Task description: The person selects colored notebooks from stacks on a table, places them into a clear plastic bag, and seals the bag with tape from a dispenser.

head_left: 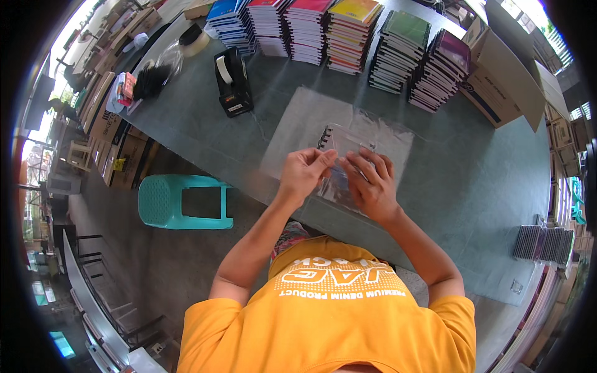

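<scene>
In front of me on the table lies a spiral-bound notebook (pixel 351 138) in clear plastic, its black coil at the upper left. Under it spreads a stack of clear plastic bags or sheets (pixel 298 112). My left hand (pixel 305 173) is closed in a pinch just over the notebook's left side; what sits between thumb and fingertips is too small to make out. My right hand (pixel 373 183) rests on the notebook's right part, fingers bent a little and apart. Both hands hide much of the cover.
Along the far side stand stacks of blue (pixel 230 28), red (pixel 308 31), yellow (pixel 351 37), green (pixel 398 53) and purple (pixel 438 71) notebooks. A black tape dispenser (pixel 233 84), an open carton (pixel 497 87), a dark bundle (pixel 544 244) and a teal stool (pixel 161 202) surround my workspace.
</scene>
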Available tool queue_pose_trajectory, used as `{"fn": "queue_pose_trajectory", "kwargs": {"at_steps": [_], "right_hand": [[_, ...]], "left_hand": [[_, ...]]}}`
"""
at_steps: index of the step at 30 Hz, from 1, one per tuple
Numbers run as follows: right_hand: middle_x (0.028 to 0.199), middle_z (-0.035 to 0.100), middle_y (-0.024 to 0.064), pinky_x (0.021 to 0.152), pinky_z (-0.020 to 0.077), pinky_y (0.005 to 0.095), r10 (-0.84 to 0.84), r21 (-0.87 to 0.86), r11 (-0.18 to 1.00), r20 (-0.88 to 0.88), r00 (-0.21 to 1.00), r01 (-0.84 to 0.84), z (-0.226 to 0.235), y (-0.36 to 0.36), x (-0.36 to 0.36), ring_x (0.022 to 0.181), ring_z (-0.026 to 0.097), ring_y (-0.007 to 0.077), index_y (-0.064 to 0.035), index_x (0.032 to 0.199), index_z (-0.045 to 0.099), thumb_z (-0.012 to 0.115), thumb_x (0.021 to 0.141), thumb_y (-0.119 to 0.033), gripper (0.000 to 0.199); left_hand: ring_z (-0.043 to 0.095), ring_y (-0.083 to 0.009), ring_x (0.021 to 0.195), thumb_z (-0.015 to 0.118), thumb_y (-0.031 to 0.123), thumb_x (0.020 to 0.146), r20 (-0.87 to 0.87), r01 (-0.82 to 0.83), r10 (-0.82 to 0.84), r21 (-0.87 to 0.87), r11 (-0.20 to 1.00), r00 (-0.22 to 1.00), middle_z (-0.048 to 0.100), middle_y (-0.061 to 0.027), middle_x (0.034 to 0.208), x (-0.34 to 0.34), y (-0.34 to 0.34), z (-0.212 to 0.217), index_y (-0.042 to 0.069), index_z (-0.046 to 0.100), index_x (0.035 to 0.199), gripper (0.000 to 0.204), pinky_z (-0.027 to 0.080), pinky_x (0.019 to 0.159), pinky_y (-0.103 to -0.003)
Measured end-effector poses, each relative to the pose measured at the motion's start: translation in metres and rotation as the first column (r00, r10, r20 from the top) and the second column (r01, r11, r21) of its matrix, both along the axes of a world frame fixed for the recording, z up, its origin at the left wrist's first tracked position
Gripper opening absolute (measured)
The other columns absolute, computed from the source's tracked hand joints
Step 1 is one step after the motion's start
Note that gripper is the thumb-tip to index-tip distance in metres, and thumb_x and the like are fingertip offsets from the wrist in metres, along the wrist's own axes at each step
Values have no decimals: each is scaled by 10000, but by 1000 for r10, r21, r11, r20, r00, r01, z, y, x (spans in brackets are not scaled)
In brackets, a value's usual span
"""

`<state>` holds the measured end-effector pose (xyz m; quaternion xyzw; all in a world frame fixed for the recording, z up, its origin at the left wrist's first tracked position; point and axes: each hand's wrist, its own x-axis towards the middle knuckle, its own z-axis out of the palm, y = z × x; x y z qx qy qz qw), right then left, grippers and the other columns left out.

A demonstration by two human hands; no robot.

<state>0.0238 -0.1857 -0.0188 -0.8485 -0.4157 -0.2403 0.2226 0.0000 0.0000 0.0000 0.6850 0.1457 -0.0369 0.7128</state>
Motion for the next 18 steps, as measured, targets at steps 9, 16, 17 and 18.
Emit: {"fn": "queue_pose_trajectory", "kwargs": {"at_steps": [9, 16, 17, 18], "right_hand": [[1161, 577, 64, 902, 384, 425, 18, 143, 990, -167, 986, 6, 19, 1, -6, 1104, 505, 273, -83, 966, 569, 661, 719, -112, 266], [1179, 573, 113, 915, 396, 411, -53, -19, 997, -841, 538, 70, 49, 10, 86, 1119, 504, 318, -88, 1198, 542, 682, 778, -192, 454], [1192, 567, 121, 919, 399, 411, -12, -10, 1000, -954, 299, 10, 48, 1, 103, 1133, 499, 323, -93, 1243, 523, 686, 781, -204, 502], [1171, 567, 155, 914, 420, 423, -4, 21, 998, -929, 370, 62, 48, -3, 113, 1072, 538, 294, -112, 1316, 446, 736, 753, -327, 669]], "left_hand": [[494, -70, 513, 725, 256, 794, 266, -192, 68, 475, 858, 962, 582, -39, 560, -10, -15, -37, 0, 604, 704, 297, 380, 472, -264], [531, -98, 546, 715, 225, 794, 124, 73, -151, 486, 871, 981, 602, -71, 595, -34, 0, -63, 16, 623, 751, 232, 421, 515, -276], [533, -100, 552, 713, 226, 798, 132, 116, -195, 454, 884, 972, 603, -69, 601, -37, -2, -65, 19, 627, 762, 227, 427, 524, -273], [530, -104, 551, 712, 241, 801, 127, 176, -252, 430, 885, 959, 601, -72, 611, -40, -5, -64, 15, 619, 753, 249, 429, 526, -271]]}}
